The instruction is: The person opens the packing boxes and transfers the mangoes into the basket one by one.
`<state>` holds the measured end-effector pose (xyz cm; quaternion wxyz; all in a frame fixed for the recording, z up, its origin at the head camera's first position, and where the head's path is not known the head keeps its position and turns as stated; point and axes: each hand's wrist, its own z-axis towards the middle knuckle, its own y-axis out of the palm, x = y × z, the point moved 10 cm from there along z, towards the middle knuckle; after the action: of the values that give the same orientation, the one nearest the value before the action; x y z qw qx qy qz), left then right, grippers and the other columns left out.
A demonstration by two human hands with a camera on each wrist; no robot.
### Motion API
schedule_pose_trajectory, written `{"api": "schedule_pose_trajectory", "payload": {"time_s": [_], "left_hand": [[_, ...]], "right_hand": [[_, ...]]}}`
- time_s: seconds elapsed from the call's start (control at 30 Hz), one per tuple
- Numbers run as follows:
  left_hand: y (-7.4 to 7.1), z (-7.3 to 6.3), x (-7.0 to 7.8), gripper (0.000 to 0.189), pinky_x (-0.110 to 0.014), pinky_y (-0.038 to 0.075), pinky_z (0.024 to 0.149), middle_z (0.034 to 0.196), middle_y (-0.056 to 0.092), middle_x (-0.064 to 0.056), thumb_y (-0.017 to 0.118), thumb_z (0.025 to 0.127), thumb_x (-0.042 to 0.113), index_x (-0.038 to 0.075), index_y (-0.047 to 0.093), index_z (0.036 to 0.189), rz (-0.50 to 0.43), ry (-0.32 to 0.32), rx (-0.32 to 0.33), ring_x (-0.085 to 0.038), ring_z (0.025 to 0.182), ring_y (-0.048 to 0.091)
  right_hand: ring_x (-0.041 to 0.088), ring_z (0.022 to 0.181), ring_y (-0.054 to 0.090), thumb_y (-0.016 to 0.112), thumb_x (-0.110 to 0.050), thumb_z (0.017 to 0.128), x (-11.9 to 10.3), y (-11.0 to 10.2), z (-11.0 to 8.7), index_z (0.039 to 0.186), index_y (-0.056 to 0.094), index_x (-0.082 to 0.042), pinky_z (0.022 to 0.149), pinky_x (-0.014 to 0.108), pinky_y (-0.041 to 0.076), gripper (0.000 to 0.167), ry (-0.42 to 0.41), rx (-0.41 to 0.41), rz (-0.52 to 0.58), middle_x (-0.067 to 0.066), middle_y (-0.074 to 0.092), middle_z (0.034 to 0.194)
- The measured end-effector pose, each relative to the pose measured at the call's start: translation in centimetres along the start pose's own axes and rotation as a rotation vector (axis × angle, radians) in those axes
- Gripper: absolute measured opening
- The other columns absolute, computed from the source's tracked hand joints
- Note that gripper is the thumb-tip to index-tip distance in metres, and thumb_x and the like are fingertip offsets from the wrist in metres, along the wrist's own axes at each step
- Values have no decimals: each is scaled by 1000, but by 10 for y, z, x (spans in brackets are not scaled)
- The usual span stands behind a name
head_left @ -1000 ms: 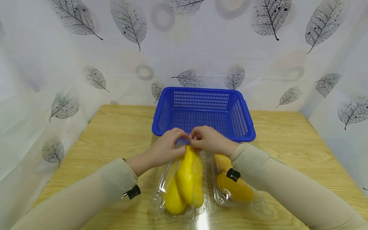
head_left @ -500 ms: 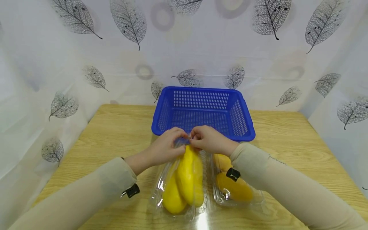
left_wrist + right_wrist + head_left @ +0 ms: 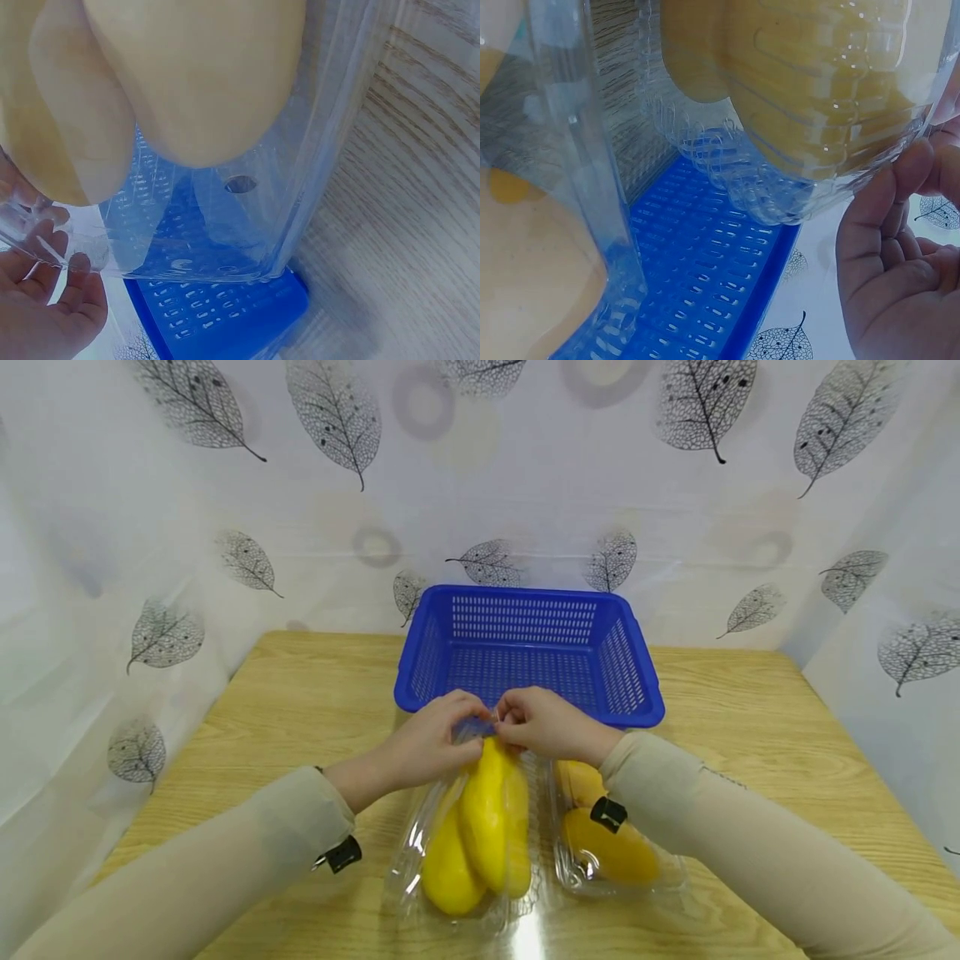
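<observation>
In the head view, a clear plastic clamshell box [image 3: 411, 867] with yellow mangoes [image 3: 483, 827] inside is held tilted up at its far end. My left hand [image 3: 429, 742] pinches the rim there, thumb near the tip of a mango. Close beside it, my right hand [image 3: 553, 727] pinches the same rim with curled fingers. The right wrist view shows the thumb and fingertips of the right hand [image 3: 900, 255] at the edge of the ribbed plastic. Through the box wall in the left wrist view, two mangoes [image 3: 202, 90] appear pale.
A second clear clamshell [image 3: 573, 881] with orange-yellow mangoes [image 3: 611, 847] lies to the right, partly under the right forearm. Behind the hands stands a blue slotted basket [image 3: 648, 714]. The wood-grain table [image 3: 315, 693] ends at a leaf-patterned white curtain [image 3: 337, 585].
</observation>
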<state>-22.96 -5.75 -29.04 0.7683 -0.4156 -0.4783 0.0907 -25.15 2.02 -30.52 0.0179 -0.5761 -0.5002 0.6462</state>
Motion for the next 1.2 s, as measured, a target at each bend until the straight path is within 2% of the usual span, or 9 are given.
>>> {"api": "schedule_pose_trajectory", "payload": {"time_s": [0.4, 0.57, 0.67, 0.83, 1.03, 1.2], "left_hand": [[0, -4, -7, 31, -40, 40, 95, 115, 58, -8, 56, 83, 11, 1, 63, 111, -9, -3, -23, -23, 109, 52], [-2, -5, -10, 30, -39, 40, 96, 116, 57, -7, 56, 84, 12, 1, 63, 111, -26, -19, -13, -22, 110, 51], [-4, -6, -10, 30, -40, 40, 96, 116, 57, -8, 56, 84, 12, 0, 63, 111, -28, -20, -2, -22, 110, 51], [-13, -12, -13, 32, -43, 42, 94, 117, 56, -7, 56, 85, 12, 1, 62, 114, -65, -42, 27, -22, 110, 51], [-26, -22, -23, 31, -45, 43, 91, 120, 54, -8, 57, 89, 10, 2, 59, 119, -126, -72, 43, -25, 112, 50], [-45, -32, -30, 32, -44, 44, 87, 123, 53, -10, 57, 90, 10, 0, 58, 120, -89, -65, 53, -27, 112, 50]], "right_hand": [[17, 59, 53, 54, -9, 91, 5, 2, -1, 100, 60, -2, 62, 27, 47, 12, 19, -5, 17, 1, 59, 66], [21, 64, 57, 54, -11, 92, 0, 3, 0, 102, 60, -2, 65, 28, 48, 15, 7, -11, -14, 0, 60, 67], [17, 61, 53, 54, -11, 91, 1, 2, 0, 102, 60, -2, 64, 28, 46, 14, 9, -3, -19, 1, 59, 65], [13, 58, 50, 54, -11, 91, 5, -1, -1, 100, 60, -1, 62, 27, 45, 15, 12, 11, -12, 1, 57, 64], [14, 58, 51, 53, -11, 92, 9, -2, -4, 101, 60, 1, 62, 28, 45, 16, 36, 10, 27, 1, 59, 64], [14, 60, 52, 53, -12, 92, 16, -7, -7, 102, 60, 0, 62, 29, 45, 17, 50, 14, 14, 1, 59, 66]]}}
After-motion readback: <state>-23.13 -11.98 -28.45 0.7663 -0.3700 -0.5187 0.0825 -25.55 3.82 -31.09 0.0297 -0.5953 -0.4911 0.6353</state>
